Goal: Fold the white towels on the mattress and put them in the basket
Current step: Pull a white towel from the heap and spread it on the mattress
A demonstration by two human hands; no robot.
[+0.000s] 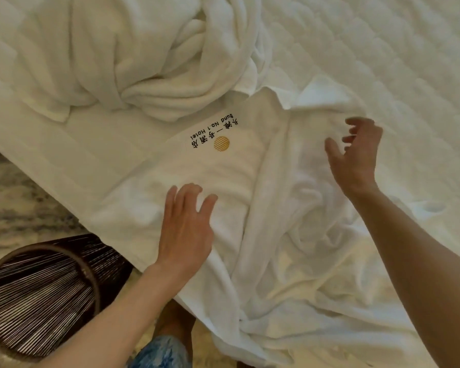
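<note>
A white towel [223,176] with a gold disc logo and black lettering lies spread and rumpled across the mattress corner, its near end hanging over the edge. My left hand [185,227] hovers just over or lightly on its near left part, fingers spread. Over the towel's creased right side my right hand [356,152] is raised with fingers loosely curled, holding nothing. A second white towel [144,62] lies bunched in a heap farther back on the left. The dark slatted basket [37,290] stands on the floor at lower left, beside the bed.
The quilted white mattress [383,49] stretches away to the right and back. Pale patterned floor [14,197] shows at left by the bed's edge. My knee in blue patterned cloth [161,351] is at the bottom, between basket and bed.
</note>
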